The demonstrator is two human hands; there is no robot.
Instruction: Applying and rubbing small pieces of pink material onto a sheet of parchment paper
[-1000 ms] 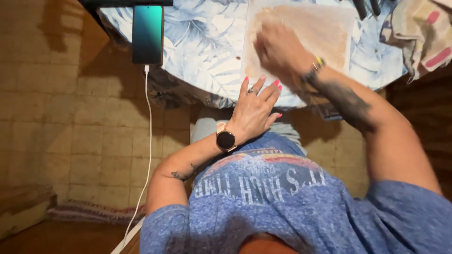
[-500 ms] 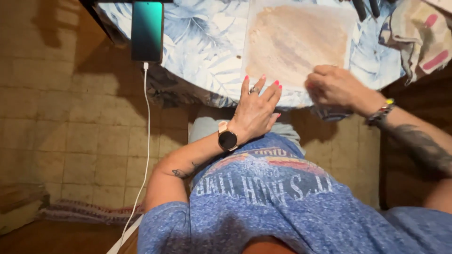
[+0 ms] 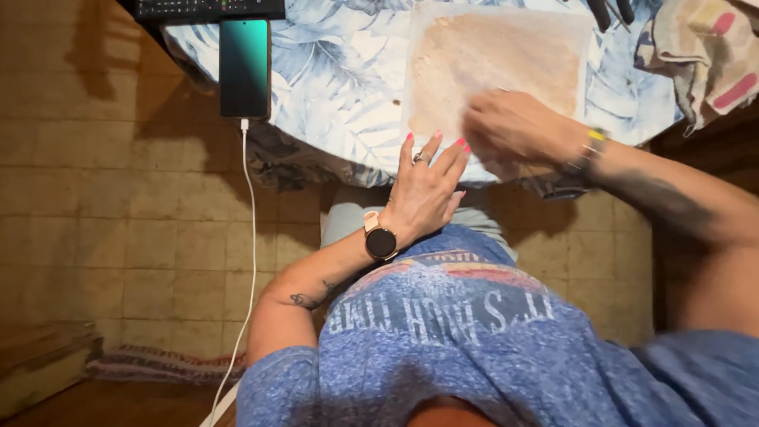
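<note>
A pale sheet smeared with a brown-tan layer (image 3: pixel 506 63) lies on a table covered by a blue leaf-print cloth (image 3: pixel 340 71). My left hand (image 3: pixel 427 190), with pink nails, a ring and a wristwatch, rests flat with spread fingers on the sheet's near left corner at the table edge. My right hand (image 3: pixel 514 130), wearing a bracelet, lies on the sheet's near edge with its fingers curled; whether it holds anything I cannot tell.
A phone (image 3: pixel 244 67) with a lit green screen lies at the table's left edge, its white cable (image 3: pixel 251 261) hanging to the tiled floor (image 3: pixel 118 221). A dark keyboard (image 3: pixel 205 8) sits behind it. A patterned cloth (image 3: pixel 704 55) is bunched at the right.
My right hand went from the sheet's upper middle to the near right off it, then back left onto the near edge. The left hand stayed pressed in place.
</note>
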